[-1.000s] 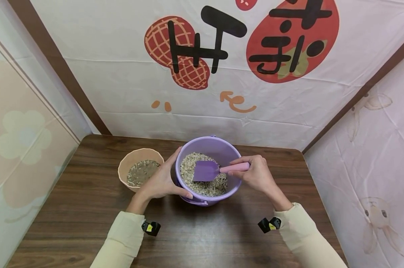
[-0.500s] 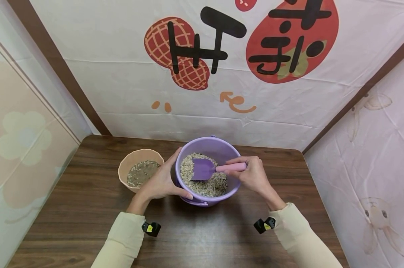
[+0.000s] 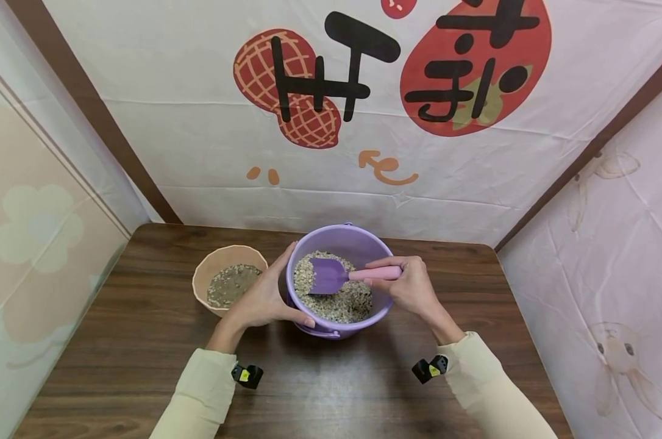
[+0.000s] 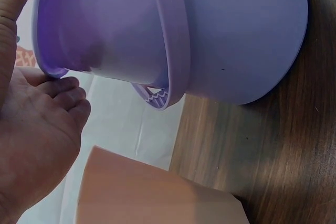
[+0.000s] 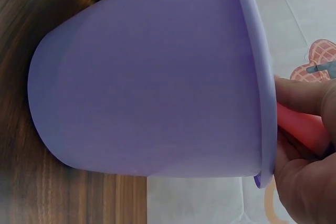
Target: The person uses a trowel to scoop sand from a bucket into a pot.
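A purple bucket full of mixed grain stands mid-table. My right hand grips the pink handle of a small purple scoop, whose blade lies on the grain inside the bucket. My left hand cups the bucket's left side, thumb along the front wall and fingers up by the rim. A peach bowl holding some grain sits just left of the bucket, behind my left hand.
The brown wooden table is hemmed in by a printed cloth backdrop at the back and fabric panels at both sides. Small black clips sit at both cream sleeves.
The scoop has slid a little left and deeper across the grain, with my right hand following. The left hand and both containers stay put.
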Demonstrator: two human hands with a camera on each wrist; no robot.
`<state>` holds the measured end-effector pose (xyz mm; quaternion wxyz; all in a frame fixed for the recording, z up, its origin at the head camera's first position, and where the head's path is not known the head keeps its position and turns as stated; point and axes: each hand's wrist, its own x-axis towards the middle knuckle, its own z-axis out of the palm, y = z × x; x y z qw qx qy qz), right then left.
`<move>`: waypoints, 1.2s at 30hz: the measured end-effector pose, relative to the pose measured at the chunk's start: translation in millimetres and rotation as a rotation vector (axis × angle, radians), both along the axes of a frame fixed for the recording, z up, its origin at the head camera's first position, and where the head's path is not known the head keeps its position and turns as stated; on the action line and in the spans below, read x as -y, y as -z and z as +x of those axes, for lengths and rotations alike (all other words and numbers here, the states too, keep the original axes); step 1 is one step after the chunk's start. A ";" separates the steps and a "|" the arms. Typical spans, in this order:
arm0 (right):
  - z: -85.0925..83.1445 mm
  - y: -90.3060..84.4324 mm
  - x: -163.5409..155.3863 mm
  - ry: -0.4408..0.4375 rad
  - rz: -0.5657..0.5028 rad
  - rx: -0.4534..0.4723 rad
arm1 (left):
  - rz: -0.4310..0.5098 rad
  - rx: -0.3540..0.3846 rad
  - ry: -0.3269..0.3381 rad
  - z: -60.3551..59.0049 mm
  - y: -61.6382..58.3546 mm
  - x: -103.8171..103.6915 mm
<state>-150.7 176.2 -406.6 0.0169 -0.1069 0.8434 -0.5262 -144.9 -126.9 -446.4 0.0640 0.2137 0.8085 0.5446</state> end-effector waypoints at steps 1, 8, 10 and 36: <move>-0.1 -0.5 0.3 -0.003 -0.013 0.010 | -0.001 -0.001 -0.002 0.1 -0.2 0.2; 0.6 -3.5 -0.4 0.009 -0.115 0.092 | 0.007 -0.011 -0.001 -0.1 1.5 0.4; 1.3 -3.7 -1.3 0.024 -0.129 0.106 | 0.018 -0.017 0.002 -0.6 2.8 0.3; 31.9 -5.8 -37.9 0.165 -0.338 0.091 | -0.001 -0.023 -0.006 -0.6 -0.2 -0.4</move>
